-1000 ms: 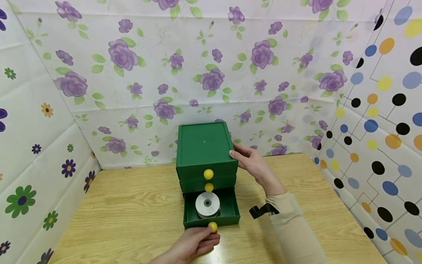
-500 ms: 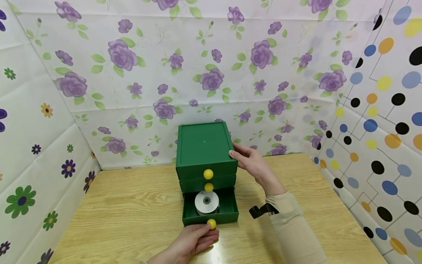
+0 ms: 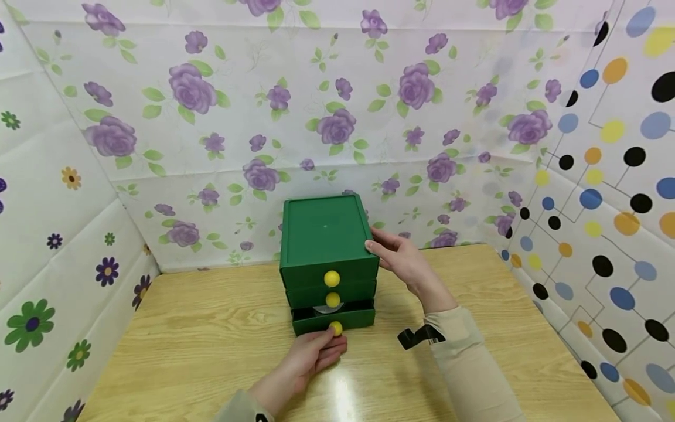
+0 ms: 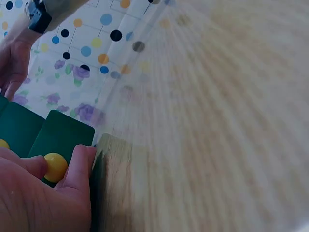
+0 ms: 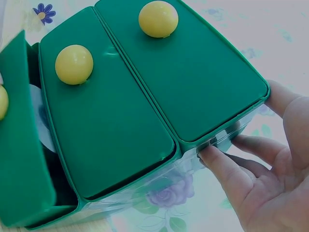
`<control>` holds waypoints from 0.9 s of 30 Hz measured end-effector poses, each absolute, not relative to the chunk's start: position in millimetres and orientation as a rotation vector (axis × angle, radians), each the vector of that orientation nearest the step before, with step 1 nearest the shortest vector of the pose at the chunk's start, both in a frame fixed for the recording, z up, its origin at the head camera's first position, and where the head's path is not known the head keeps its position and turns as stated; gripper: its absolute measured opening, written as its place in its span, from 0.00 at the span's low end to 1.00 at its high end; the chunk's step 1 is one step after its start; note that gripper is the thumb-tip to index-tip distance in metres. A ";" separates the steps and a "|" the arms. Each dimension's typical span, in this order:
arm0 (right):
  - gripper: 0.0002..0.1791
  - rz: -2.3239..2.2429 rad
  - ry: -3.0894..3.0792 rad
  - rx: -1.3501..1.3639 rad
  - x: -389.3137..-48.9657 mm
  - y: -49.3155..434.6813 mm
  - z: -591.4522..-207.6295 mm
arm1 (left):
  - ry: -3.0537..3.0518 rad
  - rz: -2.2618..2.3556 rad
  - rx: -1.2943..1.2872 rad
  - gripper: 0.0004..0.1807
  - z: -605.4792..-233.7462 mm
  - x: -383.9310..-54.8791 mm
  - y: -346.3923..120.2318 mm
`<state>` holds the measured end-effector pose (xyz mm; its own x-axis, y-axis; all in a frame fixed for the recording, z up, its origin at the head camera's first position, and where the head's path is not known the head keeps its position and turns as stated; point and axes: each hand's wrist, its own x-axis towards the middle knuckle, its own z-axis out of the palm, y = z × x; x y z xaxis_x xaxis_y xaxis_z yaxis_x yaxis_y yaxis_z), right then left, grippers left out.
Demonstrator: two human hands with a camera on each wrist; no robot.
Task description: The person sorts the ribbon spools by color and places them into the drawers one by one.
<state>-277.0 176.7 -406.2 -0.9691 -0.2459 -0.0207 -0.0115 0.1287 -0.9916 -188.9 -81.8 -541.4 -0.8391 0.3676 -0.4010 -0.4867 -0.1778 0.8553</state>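
Note:
A green cabinet (image 3: pixel 327 231) of three stacked drawers stands on the wooden table. Its lowest drawer (image 3: pixel 358 316) is pulled out slightly, and part of a disc (image 3: pixel 328 308) shows inside under the middle drawer. My left hand (image 3: pixel 311 357) pinches that drawer's yellow knob (image 4: pixel 56 167) between thumb and fingers, palm turned upward. At the cabinet's right side, my right hand (image 3: pixel 403 258) rests with the thumb on the top edge and extended fingers (image 5: pixel 227 169) against the side wall. The two upper drawers are closed, each with a yellow knob (image 5: pixel 74 65).
The table (image 3: pixel 211 328) runs around the cabinet, with a flowered cloth wall (image 3: pixel 221 129) close behind it. Another flowered sheet (image 3: pixel 53 246) hangs at left and a dotted one (image 3: pixel 601 234) at right. A black wrist strap (image 3: pixel 422 336) sits on the right sleeve.
The lowest drawer has slid inward with my left hand on its knob, so most of the disc stack is now hidden. My right hand stays at the cabinet's side.

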 end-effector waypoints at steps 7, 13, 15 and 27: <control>0.38 -1.960 2.199 -0.272 -276.0 173.2 -406.8 | 1.612 2.077 -0.103 0.35 -546.2 -205.1 -81.5; 0.38 -1.987 2.198 -0.274 -277.3 171.9 -410.1 | 1.617 2.073 -0.097 0.34 -547.0 -208.9 -85.4; 0.38 -1.990 2.198 -0.266 -278.0 171.0 -411.0 | 1.614 2.073 -0.095 0.33 -546.2 -208.5 -90.3; 0.40 -1.951 2.193 -0.218 -279.1 176.7 -409.1 | 1.785 2.199 -0.335 0.22 -525.2 -207.1 -137.2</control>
<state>-279.1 176.7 -409.1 -0.9695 -0.2399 -0.0494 0.0211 0.1192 -0.9926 -207.1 -137.2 -525.2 -0.9314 0.0762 -0.3559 -0.3640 -0.1909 0.9116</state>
